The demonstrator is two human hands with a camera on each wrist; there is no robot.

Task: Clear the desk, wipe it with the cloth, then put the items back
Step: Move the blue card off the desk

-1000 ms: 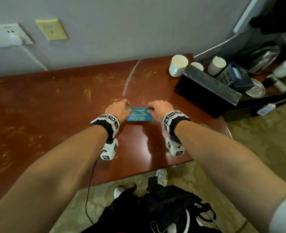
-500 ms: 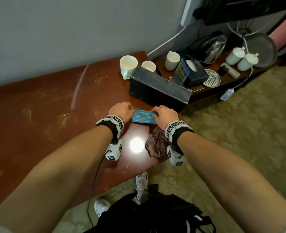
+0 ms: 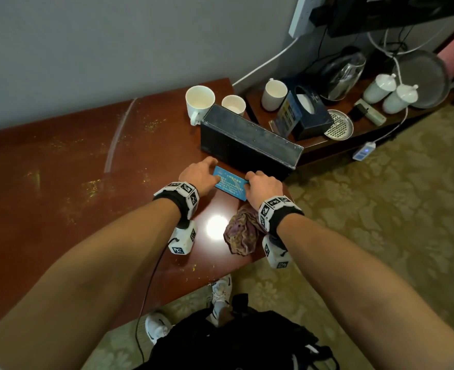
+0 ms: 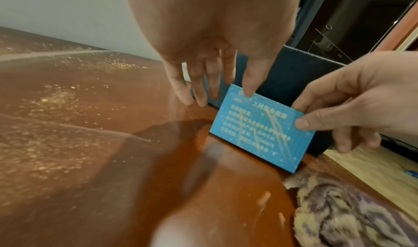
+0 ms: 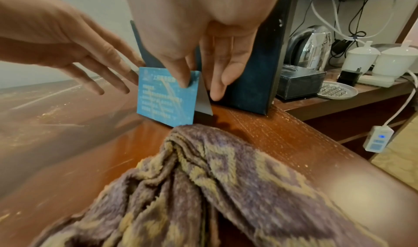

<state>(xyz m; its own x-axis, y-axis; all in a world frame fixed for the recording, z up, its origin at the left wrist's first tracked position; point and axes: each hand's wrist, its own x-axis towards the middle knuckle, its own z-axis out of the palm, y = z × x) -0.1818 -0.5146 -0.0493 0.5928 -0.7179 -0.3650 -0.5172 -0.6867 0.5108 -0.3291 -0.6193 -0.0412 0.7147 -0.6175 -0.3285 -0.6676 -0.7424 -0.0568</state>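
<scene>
A blue tent card (image 3: 231, 186) (image 4: 260, 129) (image 5: 165, 97) stands on the red-brown desk (image 3: 60, 196), just in front of a dark box (image 3: 249, 140). My right hand (image 3: 263, 185) (image 5: 199, 88) pinches its top right corner, thumb on the front and fingers behind. My left hand (image 3: 199, 177) (image 4: 214, 93) has straight fingers at the card's left edge, with the thumb tip by the top left corner. A crumpled purple and yellow cloth (image 3: 240, 233) (image 5: 203, 188) lies on the desk's near right corner, below my right wrist.
Two white mugs (image 3: 199, 101) (image 3: 233, 104) stand behind the box. A lower side shelf (image 3: 316, 141) to the right holds a kettle (image 3: 343, 73), a tissue box (image 3: 310, 110), lidded cups (image 3: 380, 88) and a metal dish (image 3: 338, 125). Yellow dust speckles the desk. A black bag (image 3: 233, 340) lies on the floor.
Both hands have carried the blue card to the right, from the middle of the desk to the front of the dark box. The cloth has come into view.
</scene>
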